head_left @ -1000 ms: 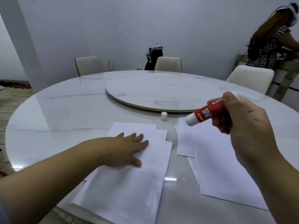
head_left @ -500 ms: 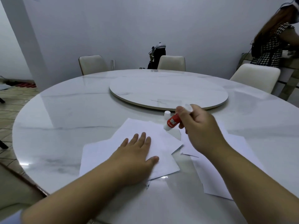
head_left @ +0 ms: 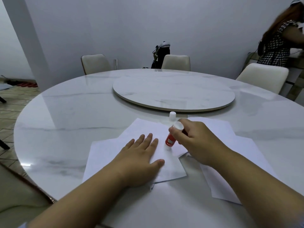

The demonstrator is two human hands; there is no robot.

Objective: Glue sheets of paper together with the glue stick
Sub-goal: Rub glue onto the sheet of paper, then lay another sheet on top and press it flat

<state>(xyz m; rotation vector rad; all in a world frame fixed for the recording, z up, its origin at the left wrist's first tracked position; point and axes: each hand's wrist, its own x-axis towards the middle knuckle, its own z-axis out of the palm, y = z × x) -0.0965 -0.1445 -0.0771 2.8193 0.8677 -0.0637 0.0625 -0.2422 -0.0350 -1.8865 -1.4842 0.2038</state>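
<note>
A red glue stick (head_left: pixel 171 140) stands nearly upright with its tip down on a white sheet of paper (head_left: pixel 105 153), and my right hand (head_left: pixel 195 142) is shut around its upper part. My left hand (head_left: pixel 139 155) lies flat on that same sheet, fingers spread, just left of the stick. More white sheets (head_left: pixel 238 162) lie overlapping to the right, partly under my right arm. The stick's white cap (head_left: pixel 172 116) stands on the table just beyond the papers.
The round marble table (head_left: pixel 65 116) carries a raised turntable (head_left: pixel 172 91) in its middle. Cream chairs (head_left: pixel 94 63) stand around the far side. A person in a checked top (head_left: pixel 278 43) stands at the far right by a counter.
My right hand has brought the glue stick down from mid-air to the sheet, tip now on the paper. My left hand has stayed flat on the sheet, and the sheets have shifted.
</note>
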